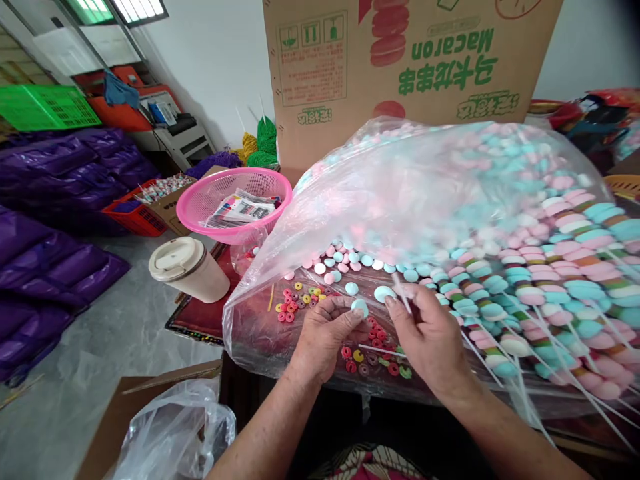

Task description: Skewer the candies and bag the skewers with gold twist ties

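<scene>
**Head view.** We saw the left hand [325, 333] closed in a pinch on 1 pale blue disc [359, 307], thumb and forefinger at its rim, near the table's front edge. The right hand [430, 337] was closed on a thin white stick [401, 293], which pointed up and away. The stick's far end lay beside a second disc [384, 293], and we could not tell whether that disc was threaded on it.

Both hands worked at the mouth of a clear plastic bag [400, 187], which held loose discs [345, 257] and many filled sticks [550, 280]. Coloured rings [295, 303] lay scattered just left of the hands.

**Risks, as we judged them:**
1. The pinch covered little of the rim, so a push from the stick could have flipped the disc out among the rings or over the table edge.
2. A stick tip meeting the disc off-centre could have cracked it.
3. The slack bag film hung close enough to snag the stick.
</scene>
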### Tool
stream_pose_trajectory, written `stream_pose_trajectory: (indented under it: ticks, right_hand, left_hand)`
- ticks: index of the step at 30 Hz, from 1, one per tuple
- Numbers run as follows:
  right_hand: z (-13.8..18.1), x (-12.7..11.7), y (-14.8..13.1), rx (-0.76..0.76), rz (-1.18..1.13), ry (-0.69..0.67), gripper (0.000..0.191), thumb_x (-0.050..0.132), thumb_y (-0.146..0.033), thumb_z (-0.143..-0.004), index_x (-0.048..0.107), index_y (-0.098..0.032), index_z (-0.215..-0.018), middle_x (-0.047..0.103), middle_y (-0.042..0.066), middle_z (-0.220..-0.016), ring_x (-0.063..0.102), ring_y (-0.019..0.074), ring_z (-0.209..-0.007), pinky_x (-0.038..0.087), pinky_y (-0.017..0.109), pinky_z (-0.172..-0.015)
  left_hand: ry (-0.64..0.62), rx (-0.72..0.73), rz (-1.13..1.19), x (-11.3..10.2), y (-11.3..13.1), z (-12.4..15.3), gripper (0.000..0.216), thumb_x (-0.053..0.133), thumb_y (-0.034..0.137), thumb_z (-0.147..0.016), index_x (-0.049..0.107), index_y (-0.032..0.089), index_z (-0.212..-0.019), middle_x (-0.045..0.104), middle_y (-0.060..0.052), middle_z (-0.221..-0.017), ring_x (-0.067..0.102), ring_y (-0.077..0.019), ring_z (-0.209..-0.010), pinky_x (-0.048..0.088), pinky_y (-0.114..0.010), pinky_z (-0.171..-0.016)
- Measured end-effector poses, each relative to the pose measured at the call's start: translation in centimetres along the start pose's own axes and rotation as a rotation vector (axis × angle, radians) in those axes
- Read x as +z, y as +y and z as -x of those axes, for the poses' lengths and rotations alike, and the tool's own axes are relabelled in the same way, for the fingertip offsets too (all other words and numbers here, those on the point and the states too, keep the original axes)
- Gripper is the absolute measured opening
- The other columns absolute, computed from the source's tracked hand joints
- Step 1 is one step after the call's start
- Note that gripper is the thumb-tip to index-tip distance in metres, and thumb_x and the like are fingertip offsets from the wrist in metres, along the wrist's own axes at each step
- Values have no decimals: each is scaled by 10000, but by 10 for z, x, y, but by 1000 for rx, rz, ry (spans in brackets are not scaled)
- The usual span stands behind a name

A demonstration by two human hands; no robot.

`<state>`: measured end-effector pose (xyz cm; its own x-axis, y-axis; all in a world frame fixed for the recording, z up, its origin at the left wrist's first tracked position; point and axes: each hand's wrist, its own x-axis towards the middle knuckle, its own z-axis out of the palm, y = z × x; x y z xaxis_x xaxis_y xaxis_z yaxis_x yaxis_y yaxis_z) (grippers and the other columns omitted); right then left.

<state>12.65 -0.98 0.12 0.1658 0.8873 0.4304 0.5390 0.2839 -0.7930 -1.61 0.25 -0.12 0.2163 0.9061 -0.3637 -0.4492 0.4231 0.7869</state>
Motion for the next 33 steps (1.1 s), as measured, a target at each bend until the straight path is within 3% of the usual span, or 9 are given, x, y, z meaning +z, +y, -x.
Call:
stream_pose_trajectory:
  ticks: [2, 4, 8, 10, 13, 16, 20, 27, 33]
  right_hand:
    - [3, 2, 4, -305, 191, -7, 120, 482, -173, -857, 587, -168, -915, 662, 71, -834, 622, 169, -766, 508, 281, -685]
    - [8, 6, 9, -495, 309, -56, 197, 444, -86, -853, 588, -148, -972, 673, 109, -919, 640, 184, -842, 522, 284, -714]
    - [15, 9, 13, -612, 390, -107, 276, 437, -35, -837, 607, -126, -1035, 671, 149, -1051, 640, 211, -976, 527, 313, -815]
    - [13, 3, 8, -594, 317, -187, 282, 433, -69, -849, 623, -135, -1047, 664, 143, -1090, 632, 211, -1009, 521, 321, -858]
    - [7, -15, -1, -364, 208, -367, 323, 450, -197, -888, 574, -167, -1184, 641, 111, -1165, 611, 201, -1064, 519, 313, -886]
    - [6, -34, -3, -183, 257, -465, 403, 401, -257, -920, 480, -214, -1313, 598, 75, -1254, 567, 193, -1139, 486, 342, -944]
    - [17, -42, 2, -239, 345, -527, 455, 334, -158, -895, 489, -209, -1319, 644, 71, -1188, 614, 181, -1068, 497, 340, -919]
    - [25, -34, 1, -243, 610, -522, 452, 340, -146, -849, 587, -186, -1226, 737, 84, -881, 694, 221, -726, 559, 340, -642]
    - [23, -35, -10, -221, 676, -552, 534, 402, -95, -805, 512, -275, -1295, 725, 50, -949, 673, 193, -865, 523, 292, -743]
  left_hand:
    - [-26, -17, 26, 1, 1, 2, 259, 775, 271, -647, 641, 110, -800, 681, -36, -676, 643, -148, -596, 530, -275, -593]
    - [-64, -20, 62, 1, 3, 5, 264, 741, 300, -689, 657, 101, -841, 693, -56, -735, 657, -167, -631, 538, -296, -615]
    - [-152, -18, 69, -3, 4, 7, 295, 721, 294, -719, 665, 100, -935, 701, -71, -795, 670, -174, -687, 543, -316, -688]
    - [-130, -14, 70, -6, 4, 6, 312, 767, 260, -666, 663, 109, -919, 701, -58, -787, 664, -161, -675, 546, -300, -671]
    - [-25, -17, 18, -11, 4, 3, 339, 810, 252, -599, 662, 110, -868, 698, -45, -734, 655, -148, -623, 547, -267, -597]
    - [28, 23, -52, -15, 2, 2, 355, 803, 313, -605, 662, 119, -867, 693, -35, -704, 656, -151, -593, 554, -276, -579]
    - [26, 148, -186, -18, -6, 1, 319, 749, 368, -673, 670, 138, -881, 687, -19, -724, 648, -136, -596, 547, -257, -583]
    - [-24, 219, -290, -18, -13, 7, 282, 655, 375, -776, 659, 165, -964, 673, -4, -717, 638, -127, -618, 534, -249, -614]
    - [-74, 192, -255, -16, -9, 8, 250, 722, 286, -703, 655, 151, -902, 659, -3, -742, 603, -110, -632, 514, -239, -628]
